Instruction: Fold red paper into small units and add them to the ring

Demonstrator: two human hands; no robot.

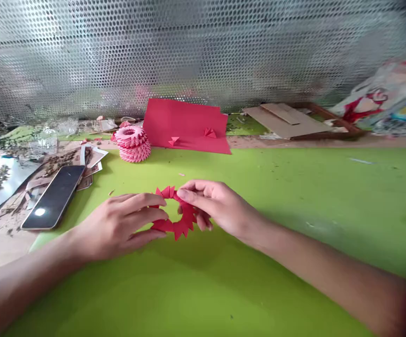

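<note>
Between my two hands is a red paper ring (188,216) of folded pointed pieces, held just over the green table surface. My left hand (124,224) grips its left side, thumb below and fingers above. On the upper right of the ring, my right hand (219,203) pinches the paper between thumb and fingers, with the other fingertips partly hidden behind it. A pink folded-paper ring stack (134,147) stands beyond my left hand. Farther back, small red folded pieces (210,133) rest on a red paper sheet (178,119).
A smartphone (54,199) lies at the left beside paper scraps (92,157). Cardboard pieces (287,119) and a plastic bag (392,100) sit at the back right. Silvery dimpled sheeting (203,51) stands behind the green tabletop (311,201).
</note>
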